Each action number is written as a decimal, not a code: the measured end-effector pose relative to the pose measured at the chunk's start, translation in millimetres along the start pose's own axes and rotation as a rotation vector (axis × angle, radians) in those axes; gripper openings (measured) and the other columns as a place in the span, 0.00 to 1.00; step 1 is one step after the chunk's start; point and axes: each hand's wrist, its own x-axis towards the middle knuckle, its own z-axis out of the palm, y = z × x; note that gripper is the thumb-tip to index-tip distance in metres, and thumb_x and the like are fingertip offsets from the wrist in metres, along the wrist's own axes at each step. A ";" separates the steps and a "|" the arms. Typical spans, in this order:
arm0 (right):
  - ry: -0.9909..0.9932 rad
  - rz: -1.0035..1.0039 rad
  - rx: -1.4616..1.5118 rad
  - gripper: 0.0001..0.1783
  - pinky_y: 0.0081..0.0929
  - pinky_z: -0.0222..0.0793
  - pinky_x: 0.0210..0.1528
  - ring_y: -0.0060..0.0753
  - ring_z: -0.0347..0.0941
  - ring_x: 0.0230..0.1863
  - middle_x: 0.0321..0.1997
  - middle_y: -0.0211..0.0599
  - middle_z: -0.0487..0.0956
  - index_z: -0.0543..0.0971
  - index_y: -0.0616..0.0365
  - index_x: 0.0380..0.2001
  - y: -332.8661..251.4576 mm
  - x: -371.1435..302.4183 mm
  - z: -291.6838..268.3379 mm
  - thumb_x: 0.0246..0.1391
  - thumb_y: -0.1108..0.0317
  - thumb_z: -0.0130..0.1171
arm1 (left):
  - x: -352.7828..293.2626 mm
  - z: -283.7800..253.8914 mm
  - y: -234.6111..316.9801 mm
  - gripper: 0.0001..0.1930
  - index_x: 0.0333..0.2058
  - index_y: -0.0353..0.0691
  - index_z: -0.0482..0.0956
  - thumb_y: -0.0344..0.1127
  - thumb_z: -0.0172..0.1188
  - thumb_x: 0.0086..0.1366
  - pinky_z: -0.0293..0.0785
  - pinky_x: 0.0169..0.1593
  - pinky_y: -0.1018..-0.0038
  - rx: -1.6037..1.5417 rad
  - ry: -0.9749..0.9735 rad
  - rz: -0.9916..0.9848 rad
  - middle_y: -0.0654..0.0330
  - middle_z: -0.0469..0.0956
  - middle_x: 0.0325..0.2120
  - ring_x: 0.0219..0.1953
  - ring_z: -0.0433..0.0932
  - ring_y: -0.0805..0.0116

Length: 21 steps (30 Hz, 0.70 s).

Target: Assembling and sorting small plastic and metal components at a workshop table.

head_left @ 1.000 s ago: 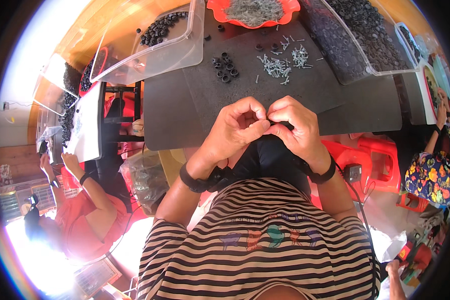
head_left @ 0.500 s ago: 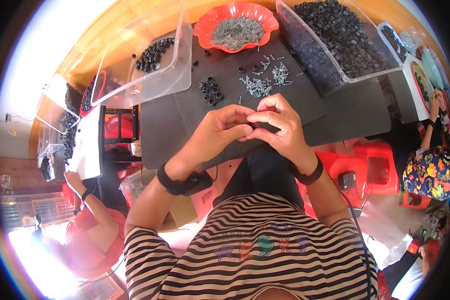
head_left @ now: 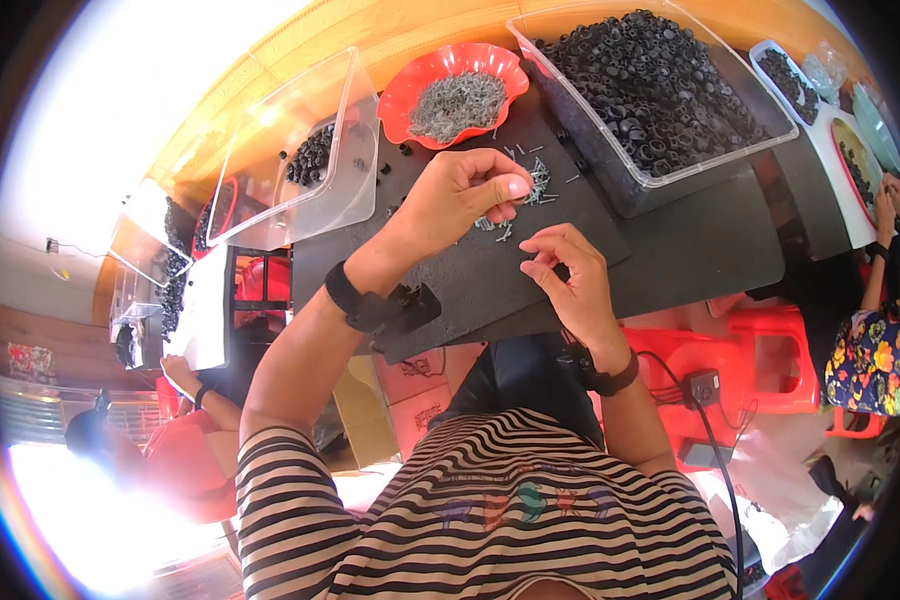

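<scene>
My left hand (head_left: 470, 195) is stretched out over the loose pile of silver screws (head_left: 540, 185) on the black table mat (head_left: 480, 275). Its thumb and fingers are pinched together; whatever lies between them is hidden. Closer to my body, my right hand (head_left: 575, 275) hovers above the mat with thumb and forefinger closed on a small black plastic part (head_left: 530, 259), of which only a bit shows. More screws (head_left: 492, 228) lie just under my left fingers. My left hand and forearm cover the spot where several small black cups stood.
A red scalloped bowl (head_left: 393, 105) full of screws stands at the back. Right of it is a clear bin (head_left: 635, 190) heaped with black parts; a clear bin (head_left: 350, 205) with fewer stands left. Co-workers' arms (head_left: 220, 408) show at both sides. A red stool (head_left: 760, 375) stands right.
My hands have parted. The left has reached forward to the screw pile, while the right stays near, slightly lower, with the small black part. The view has shifted a little.
</scene>
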 end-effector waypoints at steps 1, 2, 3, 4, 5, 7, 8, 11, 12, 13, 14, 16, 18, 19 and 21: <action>0.008 0.001 0.007 0.14 0.21 0.70 0.36 0.25 0.74 0.31 0.37 0.34 0.76 0.80 0.60 0.39 1.3 0.2 -0.9 0.46 0.77 0.65 | 1.8 1.6 1.2 0.12 0.42 0.33 0.78 0.35 0.59 0.66 0.74 0.39 0.82 0.010 0.022 -0.027 0.65 0.78 0.30 0.32 0.76 0.81; 0.034 0.013 0.072 0.16 0.21 0.70 0.36 0.24 0.73 0.31 0.36 0.34 0.76 0.79 0.60 0.41 2.1 0.9 -0.4 0.46 0.77 0.65 | 3.2 3.6 2.0 0.12 0.43 0.33 0.78 0.35 0.59 0.66 0.74 0.39 0.82 0.020 0.044 -0.055 0.65 0.79 0.30 0.32 0.76 0.81; 0.060 0.027 0.136 0.17 0.21 0.70 0.37 0.24 0.73 0.31 0.36 0.35 0.77 0.78 0.61 0.43 3.2 0.5 -0.6 0.47 0.77 0.65 | 3.5 8.2 1.3 0.12 0.43 0.33 0.78 0.35 0.59 0.66 0.74 0.39 0.82 0.025 0.039 -0.060 0.65 0.79 0.30 0.32 0.76 0.81; 0.065 0.030 0.140 0.17 0.21 0.70 0.37 0.24 0.73 0.31 0.36 0.35 0.77 0.78 0.61 0.43 4.9 -0.3 -0.1 0.47 0.77 0.65 | 2.4 13.7 -0.5 0.12 0.44 0.33 0.77 0.35 0.58 0.67 0.74 0.39 0.81 -0.085 0.057 -0.072 0.64 0.79 0.32 0.32 0.76 0.80; 0.107 0.067 0.224 0.20 0.21 0.70 0.37 0.23 0.73 0.32 0.38 0.36 0.76 0.77 0.60 0.47 6.9 -1.3 1.1 0.47 0.76 0.65 | 1.8 18.1 -2.8 0.11 0.44 0.34 0.77 0.35 0.57 0.68 0.74 0.39 0.81 -0.195 0.075 -0.083 0.63 0.79 0.33 0.32 0.76 0.79; 0.148 0.105 0.314 0.23 0.21 0.70 0.37 0.23 0.73 0.33 0.40 0.37 0.76 0.75 0.60 0.50 7.5 -1.9 2.5 0.48 0.75 0.65 | 0.5 21.2 -8.6 0.11 0.44 0.34 0.76 0.34 0.56 0.68 0.75 0.39 0.81 -0.178 0.068 -0.092 0.63 0.78 0.34 0.34 0.77 0.79; 0.170 0.099 0.330 0.26 0.21 0.70 0.38 0.23 0.73 0.33 0.43 0.38 0.75 0.73 0.59 0.53 7.0 -2.1 2.2 0.48 0.75 0.65 | -0.2 22.7 -12.3 0.11 0.45 0.34 0.76 0.34 0.56 0.68 0.75 0.40 0.81 -0.166 0.061 -0.096 0.62 0.78 0.36 0.35 0.77 0.78; 0.174 0.053 0.309 0.29 0.21 0.70 0.39 0.24 0.74 0.35 0.48 0.40 0.74 0.70 0.57 0.56 7.6 -0.4 0.1 0.49 0.74 0.65 | -1.9 27.8 -23.3 0.09 0.42 0.33 0.76 0.32 0.55 0.68 0.76 0.38 0.80 -0.122 0.075 -0.079 0.61 0.78 0.35 0.33 0.77 0.77; 0.155 0.012 0.270 0.29 0.22 0.70 0.39 0.25 0.74 0.36 0.51 0.40 0.73 0.70 0.57 0.56 8.6 -0.4 0.2 0.49 0.74 0.65 | -3.4 29.8 -26.9 0.09 0.42 0.33 0.76 0.32 0.55 0.68 0.76 0.38 0.80 -0.122 0.073 -0.084 0.61 0.78 0.35 0.33 0.77 0.77; 0.157 0.017 0.271 0.29 0.22 0.70 0.39 0.25 0.74 0.36 0.51 0.40 0.73 0.70 0.57 0.56 7.7 0.4 0.1 0.49 0.74 0.65 | -5.2 31.9 -30.1 0.10 0.44 0.34 0.75 0.32 0.54 0.69 0.75 0.39 0.80 -0.191 0.044 -0.081 0.61 0.78 0.35 0.33 0.77 0.77; 0.155 -0.030 0.249 0.29 0.22 0.71 0.40 0.26 0.74 0.36 0.51 0.39 0.73 0.70 0.57 0.56 4.8 1.8 -0.5 0.50 0.74 0.64 | -7.3 34.1 -33.4 0.10 0.46 0.34 0.73 0.32 0.53 0.69 0.75 0.40 0.80 -0.261 0.014 -0.079 0.61 0.78 0.35 0.34 0.76 0.78; 0.153 -0.074 0.228 0.28 0.23 0.71 0.40 0.27 0.74 0.37 0.51 0.38 0.73 0.71 0.57 0.56 1.1 3.3 -0.2 0.50 0.73 0.64 | -11.7 40.8 -41.2 0.12 0.48 0.35 0.70 0.32 0.53 0.69 0.75 0.41 0.79 -0.295 0.012 -0.106 0.61 0.78 0.35 0.35 0.76 0.77; 0.172 -0.086 0.205 0.22 0.25 0.71 0.40 0.29 0.74 0.37 0.50 0.38 0.74 0.74 0.59 0.51 -0.3 2.4 0.2 0.50 0.75 0.62 | -13.8 44.4 -46.5 0.13 0.50 0.36 0.67 0.32 0.52 0.70 0.75 0.43 0.78 -0.331 0.007 -0.134 0.61 0.77 0.36 0.37 0.76 0.77; 0.174 -0.080 0.204 0.22 0.25 0.71 0.40 0.29 0.74 0.37 0.50 0.38 0.74 0.74 0.59 0.51 -0.3 2.5 -1.4 0.50 0.75 0.62 | -14.6 45.4 -48.6 0.14 0.52 0.37 0.65 0.32 0.52 0.70 0.75 0.44 0.77 -0.342 -0.003 -0.111 0.60 0.77 0.37 0.38 0.76 0.77; 0.073 -0.086 0.114 0.17 0.26 0.72 0.40 0.30 0.74 0.37 0.46 0.37 0.76 0.77 0.61 0.45 0.0 3.7 -4.7 0.49 0.77 0.62 | -15.8 45.9 -51.4 0.16 0.53 0.37 0.62 0.33 0.52 0.70 0.75 0.45 0.76 -0.354 -0.015 -0.091 0.59 0.77 0.38 0.39 0.75 0.76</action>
